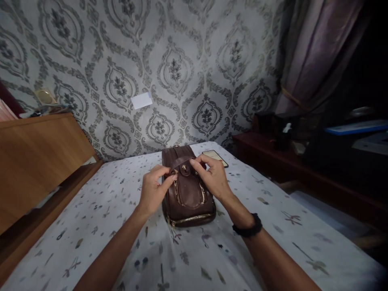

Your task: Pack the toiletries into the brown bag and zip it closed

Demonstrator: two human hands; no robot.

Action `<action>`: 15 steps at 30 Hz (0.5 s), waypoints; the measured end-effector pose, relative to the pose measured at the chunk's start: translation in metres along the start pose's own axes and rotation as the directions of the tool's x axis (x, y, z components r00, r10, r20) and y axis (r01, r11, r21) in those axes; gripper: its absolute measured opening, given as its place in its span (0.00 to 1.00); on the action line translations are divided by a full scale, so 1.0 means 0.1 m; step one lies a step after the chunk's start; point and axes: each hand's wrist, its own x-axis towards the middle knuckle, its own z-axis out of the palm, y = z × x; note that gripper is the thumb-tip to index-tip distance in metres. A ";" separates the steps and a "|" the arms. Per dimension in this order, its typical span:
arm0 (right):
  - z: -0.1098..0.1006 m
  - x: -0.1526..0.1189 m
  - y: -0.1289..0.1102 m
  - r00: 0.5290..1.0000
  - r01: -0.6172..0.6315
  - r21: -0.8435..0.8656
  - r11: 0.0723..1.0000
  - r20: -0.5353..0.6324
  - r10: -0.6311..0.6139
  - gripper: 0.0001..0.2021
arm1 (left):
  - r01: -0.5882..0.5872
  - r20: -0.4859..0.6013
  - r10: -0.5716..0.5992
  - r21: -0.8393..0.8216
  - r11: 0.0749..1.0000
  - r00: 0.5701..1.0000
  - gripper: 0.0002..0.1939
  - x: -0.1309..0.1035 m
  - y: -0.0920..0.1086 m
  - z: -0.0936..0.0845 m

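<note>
A small brown leather bag (188, 194) with gold zippers lies flat on a bed covered by a white patterned sheet (100, 218). My left hand (156, 190) pinches one end of the bag's thin brown strap (182, 162) at the bag's left side. My right hand (212, 176) pinches the strap's other end near the top right of the bag. The strap is stretched between both hands, across the flap's gold clasp. A black band sits on my right wrist.
A phone (216, 157) lies face up on the sheet just behind the bag, to the right. A wooden headboard (39, 157) runs along the left. A dark wooden side table (303, 161) with objects stands at the right, below a curtain.
</note>
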 end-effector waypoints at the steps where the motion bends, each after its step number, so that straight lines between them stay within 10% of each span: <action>1: 0.00 0.00 0.00 1.000 0.002 -0.003 1.000 0.001 -0.002 0.18 | -0.004 0.007 0.004 -0.017 1.000 1.000 0.07 0.00 -0.01 0.00; 15: 0.00 0.00 -0.01 1.000 0.013 0.003 1.000 -0.002 -0.013 0.18 | 0.069 0.089 -0.057 -0.138 0.988 0.994 0.05 -0.03 0.03 -0.03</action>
